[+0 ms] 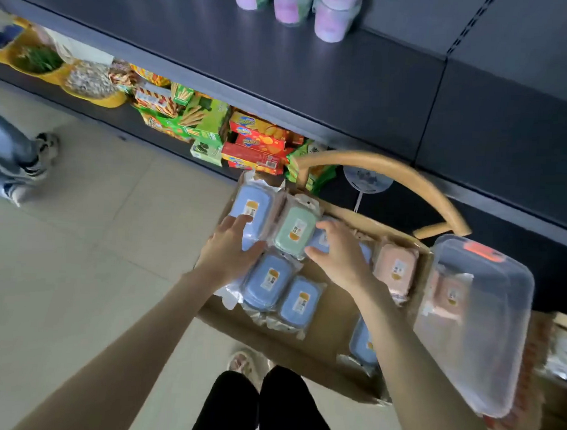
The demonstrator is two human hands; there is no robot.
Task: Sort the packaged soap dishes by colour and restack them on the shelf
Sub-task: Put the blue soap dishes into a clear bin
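Note:
Packaged soap dishes lie in an open cardboard box (333,311) on the floor. A blue dish (253,208) sits at the far left, with my left hand (230,245) resting on it, fingers fairly straight. Beside it lies a green dish (295,226). My right hand (337,249) covers another blue dish (321,241) just right of the green one; its grip is unclear. Two more blue dishes (268,280) (301,301) lie nearer me, and one blue dish (362,343) shows under my right forearm. Pink dishes (396,268) are stacked at the right.
A clear plastic tub (475,320) with more pink dishes behind it stands right of the box. A wooden curved handle (391,169) arches over the box. The dark shelf (282,62) above holds purple jars; snack boxes (256,142) fill the lower shelf. Another person's legs (15,157) stand left.

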